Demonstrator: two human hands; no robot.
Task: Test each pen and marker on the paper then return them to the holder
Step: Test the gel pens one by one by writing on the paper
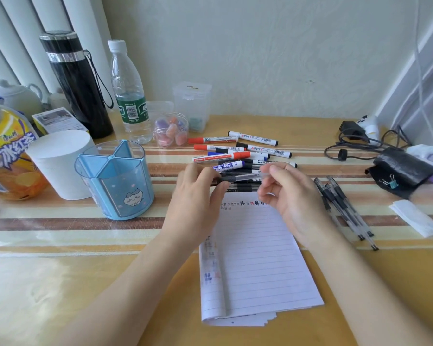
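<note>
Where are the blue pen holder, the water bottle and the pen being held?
pen holder (113,187): head view, on its front wall, beside the cat picture.
water bottle (131,109): head view, on its green label.
pen (248,177): head view, on its clear barrel.

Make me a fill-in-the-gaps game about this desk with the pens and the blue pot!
1. The left hand and right hand hold ___ pen between them.
2. The holder stands to the ___ of the paper.
3. The water bottle has a ___ cap.
Missing words: one; left; white.
</note>
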